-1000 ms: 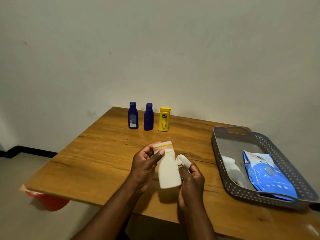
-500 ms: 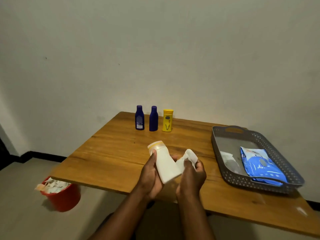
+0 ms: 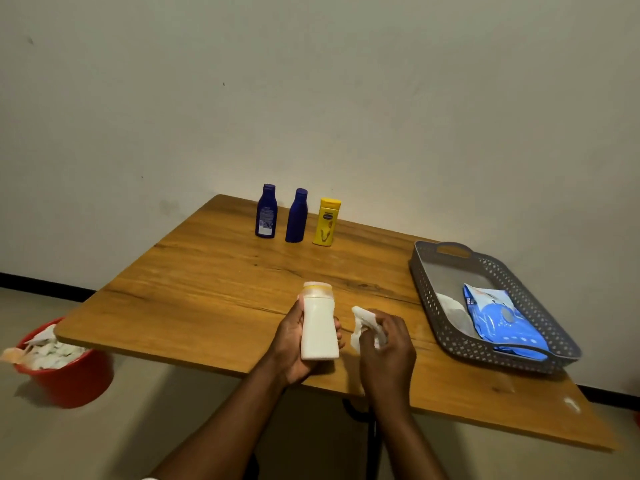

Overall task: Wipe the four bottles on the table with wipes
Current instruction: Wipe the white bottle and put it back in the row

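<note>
My left hand [image 3: 292, 344] grips a white bottle [image 3: 319, 323] with a pale yellow band under its cap, held upright above the table's near edge. My right hand [image 3: 386, 348] holds a crumpled white wipe [image 3: 363, 322] just to the right of the bottle, a small gap apart from it. At the far edge of the wooden table [image 3: 214, 292] stand two dark blue bottles [image 3: 266, 212] [image 3: 296, 216] and a yellow bottle [image 3: 327, 222] in a row.
A grey perforated tray [image 3: 429, 306] sits on the table's right side with a blue wipes pack [image 3: 502, 322] and a white wipe [image 3: 452, 311] inside. A red bin [image 3: 72, 379] full of used wipes stands on the floor at the left.
My right hand with the wipe has come off the white bottle and moved right. The bottle went from tilted to upright in my left hand. The view has shifted.
</note>
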